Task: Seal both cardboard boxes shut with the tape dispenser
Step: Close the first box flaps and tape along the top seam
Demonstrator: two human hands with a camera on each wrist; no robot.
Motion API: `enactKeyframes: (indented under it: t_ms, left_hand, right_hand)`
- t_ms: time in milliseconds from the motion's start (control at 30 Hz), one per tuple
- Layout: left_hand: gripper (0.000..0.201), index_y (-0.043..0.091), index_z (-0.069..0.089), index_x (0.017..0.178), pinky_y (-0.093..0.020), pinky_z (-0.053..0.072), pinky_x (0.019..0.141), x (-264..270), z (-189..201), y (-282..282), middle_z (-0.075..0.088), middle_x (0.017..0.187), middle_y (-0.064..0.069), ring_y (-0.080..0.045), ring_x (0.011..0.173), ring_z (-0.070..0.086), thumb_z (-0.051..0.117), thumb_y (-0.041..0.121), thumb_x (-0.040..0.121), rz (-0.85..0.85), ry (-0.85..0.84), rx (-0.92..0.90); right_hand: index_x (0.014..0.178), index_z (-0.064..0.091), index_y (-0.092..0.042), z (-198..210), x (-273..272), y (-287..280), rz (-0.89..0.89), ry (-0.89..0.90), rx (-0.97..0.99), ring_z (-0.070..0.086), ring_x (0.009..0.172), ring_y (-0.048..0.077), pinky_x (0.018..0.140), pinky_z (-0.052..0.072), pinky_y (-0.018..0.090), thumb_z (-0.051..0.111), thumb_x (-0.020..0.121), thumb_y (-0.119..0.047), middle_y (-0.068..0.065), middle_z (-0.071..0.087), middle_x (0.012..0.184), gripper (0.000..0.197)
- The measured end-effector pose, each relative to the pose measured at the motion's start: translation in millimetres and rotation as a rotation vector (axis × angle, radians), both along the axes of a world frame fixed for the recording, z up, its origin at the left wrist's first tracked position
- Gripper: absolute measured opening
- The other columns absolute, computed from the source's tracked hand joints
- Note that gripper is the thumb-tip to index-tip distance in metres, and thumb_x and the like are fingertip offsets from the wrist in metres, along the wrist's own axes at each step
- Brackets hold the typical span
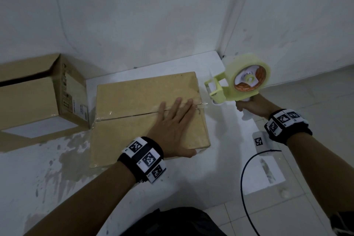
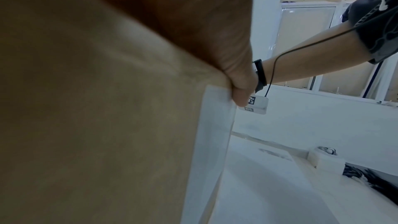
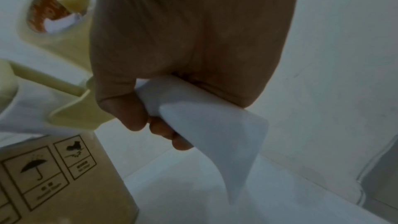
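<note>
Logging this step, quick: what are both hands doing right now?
Left hand: open, fingers flat on the taped box.
Right hand: closed around the handle of the tape dispenser, held off the box.

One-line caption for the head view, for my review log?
Left hand presses flat on the taped box; right hand holds the tape dispenser beside it.

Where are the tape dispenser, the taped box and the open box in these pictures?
tape dispenser (image 1: 249,80): head view, on the side of the tape roll.
taped box (image 1: 134,94): head view, on the bare top flap beyond the seam.
open box (image 1: 26,97): head view, on its near side panel.
</note>
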State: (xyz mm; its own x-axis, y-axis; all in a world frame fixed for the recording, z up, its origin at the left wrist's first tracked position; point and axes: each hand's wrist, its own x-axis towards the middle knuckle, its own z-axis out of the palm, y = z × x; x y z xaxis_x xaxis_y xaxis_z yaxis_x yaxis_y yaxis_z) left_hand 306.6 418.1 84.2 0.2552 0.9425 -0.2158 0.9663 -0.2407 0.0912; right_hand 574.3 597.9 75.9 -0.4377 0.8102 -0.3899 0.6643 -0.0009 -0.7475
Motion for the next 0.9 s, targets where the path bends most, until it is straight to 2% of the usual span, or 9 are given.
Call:
enactKeyframes:
  t_ms: [67,200,300,500,600,667,733,800,900]
  left_hand:
    - [0.127,0.016,-0.006,0.153,-0.064,0.001,0.113,1,1,0,-0.015,0.161,-0.001,-0.026,0.148,-0.016,0.041,0.090,0.061,0.003,-0.005,-0.005]
    - [0.127,0.017,-0.011,0.153,-0.063,0.002,0.114,0,2,-1,-0.018,0.161,0.000,-0.025,0.148,-0.017,0.042,0.089,0.062,0.008,-0.021,-0.020]
    - [0.128,0.018,-0.013,0.152,-0.062,0.002,0.114,0,4,0,-0.019,0.160,0.002,-0.024,0.147,-0.018,0.044,0.088,0.062,0.012,-0.038,-0.032]
    - [0.128,0.019,-0.013,0.152,-0.062,0.001,0.114,-2,5,1,-0.020,0.160,0.002,-0.024,0.147,-0.019,0.047,0.087,0.062,0.006,-0.049,-0.040]
    - [0.128,0.020,-0.013,0.152,-0.061,0.001,0.115,-3,4,1,-0.020,0.160,0.003,-0.023,0.147,-0.019,0.048,0.087,0.062,0.007,-0.058,-0.045]
    - [0.127,0.021,-0.012,0.152,-0.061,0.002,0.115,-3,3,1,-0.020,0.160,0.003,-0.022,0.147,-0.019,0.048,0.087,0.061,0.009,-0.056,-0.044]
    - [0.127,0.021,-0.011,0.153,-0.061,0.002,0.115,-3,3,1,-0.020,0.160,0.003,-0.023,0.147,-0.019,0.046,0.088,0.061,0.007,-0.043,-0.043]
    - [0.127,0.021,-0.012,0.153,-0.062,0.002,0.114,-3,2,1,-0.020,0.160,0.002,-0.023,0.147,-0.019,0.044,0.089,0.061,0.005,-0.030,-0.040]
    - [0.126,0.020,-0.012,0.152,-0.062,0.003,0.114,-2,3,1,-0.022,0.160,0.001,-0.025,0.147,-0.019,0.041,0.090,0.062,-0.004,-0.004,-0.038]
  right_hand:
    - [0.064,0.059,0.000,5,-3,-2,-0.016,0.054,-0.017,0.056,0.068,0.023,0.069,0.042,0.034,0.064,0.074,-0.013,0.017,0.062,0.072,0.018]
    - [0.059,0.051,-0.008,6,-14,-6,-0.102,0.282,-0.079,0.050,0.064,0.020,0.062,0.041,0.027,0.061,0.068,-0.008,0.010,0.053,0.067,0.014]
    - [0.061,0.049,-0.007,-3,-14,-10,-0.142,0.358,-0.115,0.048,0.064,0.020,0.063,0.040,0.027,0.061,0.068,-0.005,0.010,0.049,0.067,0.014]
    - [0.073,0.057,-0.005,-18,-8,-28,-0.250,0.438,-0.135,0.055,0.067,0.020,0.065,0.046,0.026,0.062,0.075,-0.009,0.004,0.059,0.068,0.007]
    - [0.071,0.057,-0.002,-8,5,-31,-0.209,0.359,-0.098,0.056,0.067,0.016,0.067,0.045,0.025,0.063,0.073,-0.007,0.006,0.059,0.070,0.008]
    - [0.069,0.058,0.000,-3,19,-24,-0.165,0.224,-0.068,0.054,0.067,0.016,0.070,0.043,0.032,0.066,0.072,-0.006,0.006,0.060,0.071,0.011]
    - [0.066,0.062,-0.007,1,31,-11,-0.112,0.057,-0.038,0.056,0.071,0.018,0.075,0.044,0.037,0.070,0.070,-0.017,0.006,0.064,0.074,0.014]
    - [0.076,0.063,-0.005,6,33,3,-0.022,-0.028,-0.007,0.056,0.077,0.019,0.079,0.048,0.043,0.069,0.063,-0.033,0.014,0.067,0.080,0.031]
    - [0.087,0.062,0.001,18,24,17,0.078,-0.123,0.071,0.055,0.078,0.020,0.076,0.051,0.047,0.067,0.061,-0.036,0.027,0.067,0.091,0.045]
